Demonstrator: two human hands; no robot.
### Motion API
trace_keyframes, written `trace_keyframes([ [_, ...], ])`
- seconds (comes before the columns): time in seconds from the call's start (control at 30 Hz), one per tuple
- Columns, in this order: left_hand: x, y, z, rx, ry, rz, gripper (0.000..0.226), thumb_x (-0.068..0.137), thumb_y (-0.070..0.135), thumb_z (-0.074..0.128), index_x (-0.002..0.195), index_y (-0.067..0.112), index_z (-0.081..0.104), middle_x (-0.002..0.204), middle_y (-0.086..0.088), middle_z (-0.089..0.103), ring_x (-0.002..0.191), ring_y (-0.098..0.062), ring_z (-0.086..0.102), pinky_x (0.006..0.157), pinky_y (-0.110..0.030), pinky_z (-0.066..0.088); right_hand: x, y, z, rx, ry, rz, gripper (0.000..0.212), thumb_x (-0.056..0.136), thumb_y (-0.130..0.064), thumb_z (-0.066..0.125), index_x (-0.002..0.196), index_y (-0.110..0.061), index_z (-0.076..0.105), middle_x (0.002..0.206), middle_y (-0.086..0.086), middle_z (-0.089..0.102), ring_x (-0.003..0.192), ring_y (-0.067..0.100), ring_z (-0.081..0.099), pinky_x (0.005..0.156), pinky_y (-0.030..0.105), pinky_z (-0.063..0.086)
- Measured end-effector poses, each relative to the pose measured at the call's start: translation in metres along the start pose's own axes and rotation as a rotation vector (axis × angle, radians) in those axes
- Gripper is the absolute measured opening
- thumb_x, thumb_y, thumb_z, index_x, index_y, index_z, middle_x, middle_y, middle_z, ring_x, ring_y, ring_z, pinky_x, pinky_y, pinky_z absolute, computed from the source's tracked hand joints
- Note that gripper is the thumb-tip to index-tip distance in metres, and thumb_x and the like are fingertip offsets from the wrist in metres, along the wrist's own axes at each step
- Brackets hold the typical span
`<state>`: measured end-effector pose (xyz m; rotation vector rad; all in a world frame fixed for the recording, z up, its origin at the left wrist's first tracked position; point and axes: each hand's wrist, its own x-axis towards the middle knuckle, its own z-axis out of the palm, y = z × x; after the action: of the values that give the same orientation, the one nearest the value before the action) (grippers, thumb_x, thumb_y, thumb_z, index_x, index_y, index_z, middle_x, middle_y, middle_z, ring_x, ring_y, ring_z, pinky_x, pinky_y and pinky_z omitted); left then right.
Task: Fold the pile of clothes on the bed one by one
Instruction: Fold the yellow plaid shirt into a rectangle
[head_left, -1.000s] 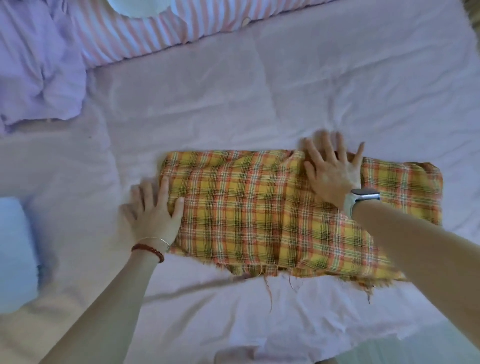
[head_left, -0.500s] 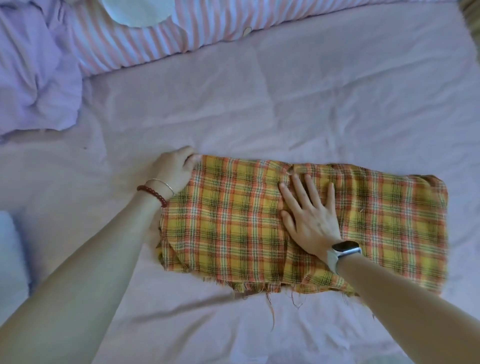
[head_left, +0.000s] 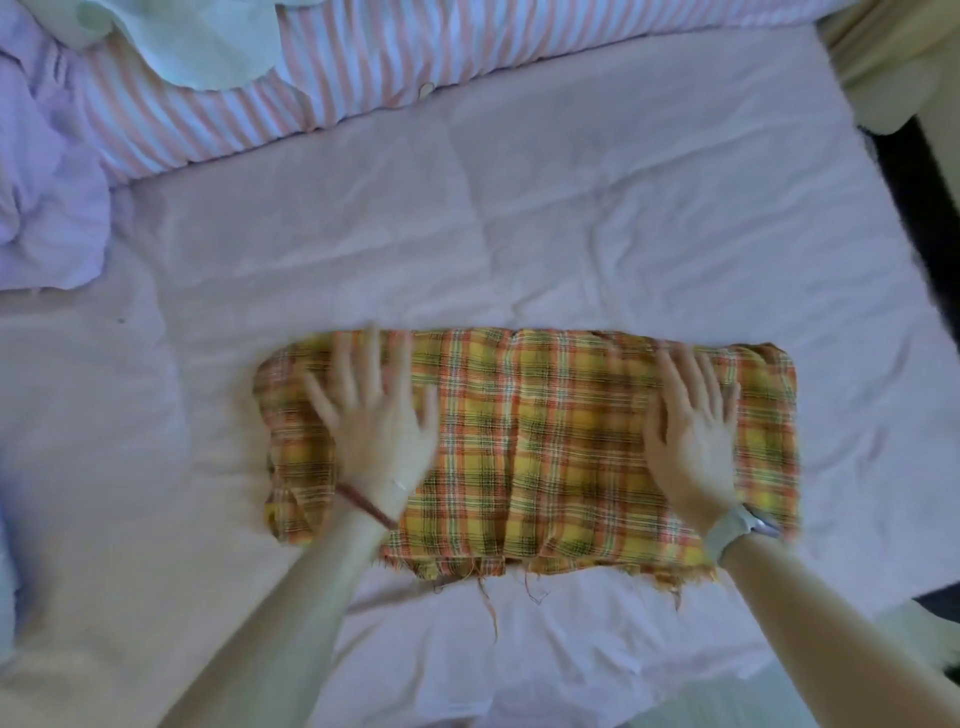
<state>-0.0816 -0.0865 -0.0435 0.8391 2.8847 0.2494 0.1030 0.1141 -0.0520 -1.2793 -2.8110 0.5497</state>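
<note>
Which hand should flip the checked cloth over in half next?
Probably the left hand: it lies flat near the plaid cloth's left end, so it could lift that end across. The right hand sits further in from its end.

You are looking down at a bed covered by a creased pale pink sheet (head_left: 571, 223). A folded yellow-and-orange plaid cloth (head_left: 545, 457) lies flat near its front edge. A pink-and-white striped quilt (head_left: 363, 62) runs along the far edge, and crumpled lilac fabric (head_left: 47, 208) sits at the far left corner.
</note>
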Motion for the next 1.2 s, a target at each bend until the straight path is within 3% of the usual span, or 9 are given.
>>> trace_keyframes([
  [0.1, -0.055, 0.06, 0.016, -0.006, -0.252, 0.184, 0.056, 0.085, 0.051, 0.036, 0.137, 0.03, 0.037, 0.147, -0.008, 0.037, 0.135, -0.037, 0.033, 0.101, -0.069, 0.009, -0.021, 0.034, -0.017, 0.049, 0.141, 0.354, 0.049, 0.095, -0.027, 0.032, 0.141, -0.011, 0.037, 0.149, 0.013, 0.032, 0.138, 0.034, 0.025, 0.112, 0.053, 0.012],
  [0.2, -0.081, 0.089, 0.036, 0.007, -0.451, 0.138, 0.062, 0.083, 0.059, 0.026, 0.141, 0.036, 0.032, 0.151, -0.007, 0.031, 0.138, -0.037, 0.026, 0.103, -0.07, 0.01, -0.033, 0.068, -0.026, 0.201, 0.073, 0.707, 0.047, 0.097, -0.025, 0.042, 0.139, -0.004, 0.037, 0.14, 0.02, 0.041, 0.128, 0.037, 0.036, 0.102, 0.047, 0.031],
  [0.33, -0.084, 0.085, 0.064, 0.081, -0.54, 0.035, 0.068, 0.07, 0.066, -0.014, 0.134, 0.043, -0.021, 0.154, 0.003, -0.019, 0.142, -0.029, -0.017, 0.107, -0.059, -0.015, -0.032, 0.086, -0.03, 0.564, -0.114, 0.764, 0.034, 0.095, -0.026, 0.051, 0.11, 0.004, 0.057, 0.102, 0.015, 0.062, 0.089, 0.027, 0.059, 0.069, 0.028, 0.043],
  [0.4, -0.082, 0.086, 0.064, 0.101, -0.563, 0.03, 0.068, 0.069, 0.067, -0.017, 0.132, 0.043, -0.025, 0.146, 0.006, -0.03, 0.141, -0.028, -0.021, 0.108, -0.059, -0.014, -0.029, 0.087, -0.034, 0.703, -0.17, 0.796, 0.028, 0.093, -0.027, 0.055, 0.103, -0.002, 0.058, 0.091, 0.008, 0.061, 0.073, 0.015, 0.056, 0.059, 0.023, 0.043],
  [0.47, -0.08, 0.087, 0.061, 0.126, -0.593, 0.021, 0.066, 0.076, 0.069, -0.011, 0.135, 0.043, -0.024, 0.144, 0.006, -0.033, 0.141, -0.028, -0.022, 0.109, -0.059, -0.012, -0.027, 0.089, -0.034, 0.788, -0.217, 0.827, 0.029, 0.09, -0.028, 0.059, 0.105, -0.003, 0.056, 0.093, 0.007, 0.06, 0.076, 0.018, 0.058, 0.066, 0.027, 0.047],
  [0.6, -0.078, 0.095, 0.052, 0.174, -0.643, 0.011, 0.062, 0.091, 0.063, 0.01, 0.143, 0.041, -0.015, 0.153, 0.003, -0.026, 0.141, -0.027, -0.023, 0.111, -0.057, -0.01, -0.029, 0.089, -0.031, 0.838, -0.227, 0.802, 0.04, 0.088, -0.023, 0.062, 0.12, -0.002, 0.051, 0.104, 0.006, 0.059, 0.092, 0.023, 0.057, 0.078, 0.032, 0.047],
  [0.8, -0.078, 0.096, 0.037, 0.123, -0.643, 0.011, 0.058, 0.096, 0.054, 0.019, 0.147, 0.038, -0.004, 0.156, 0.003, -0.014, 0.143, -0.024, -0.015, 0.114, -0.051, -0.005, -0.035, 0.079, -0.038, 0.899, -0.125, 0.683, 0.015, 0.088, -0.017, 0.058, 0.101, -0.009, 0.056, 0.097, 0.009, 0.065, 0.093, 0.027, 0.062, 0.083, 0.043, 0.052],
  [1.0, -0.093, 0.092, 0.002, -0.37, -0.412, -0.16, 0.051, 0.095, 0.03, 0.046, 0.143, 0.021, 0.032, 0.152, -0.004, 0.024, 0.139, -0.023, 0.022, 0.111, -0.04, 0.026, -0.051, 0.044, -0.077, 0.467, 0.016, 0.25, 0.013, 0.091, -0.018, 0.054, 0.091, -0.006, 0.054, 0.071, -0.001, 0.055, 0.069, 0.025, 0.053, 0.065, 0.04, 0.046],
  [1.2, -0.106, 0.063, -0.052, -0.715, -0.291, -0.448, 0.037, 0.096, 0.027, 0.045, 0.131, 0.015, 0.048, 0.137, -0.006, 0.046, 0.115, -0.012, 0.045, 0.093, -0.027, 0.037, -0.053, -0.049, -0.123, 0.406, -0.25, 0.101, 0.008, 0.094, -0.023, 0.046, 0.098, -0.016, 0.046, 0.073, -0.003, 0.051, 0.069, 0.024, 0.05, 0.055, 0.032, 0.033],
])
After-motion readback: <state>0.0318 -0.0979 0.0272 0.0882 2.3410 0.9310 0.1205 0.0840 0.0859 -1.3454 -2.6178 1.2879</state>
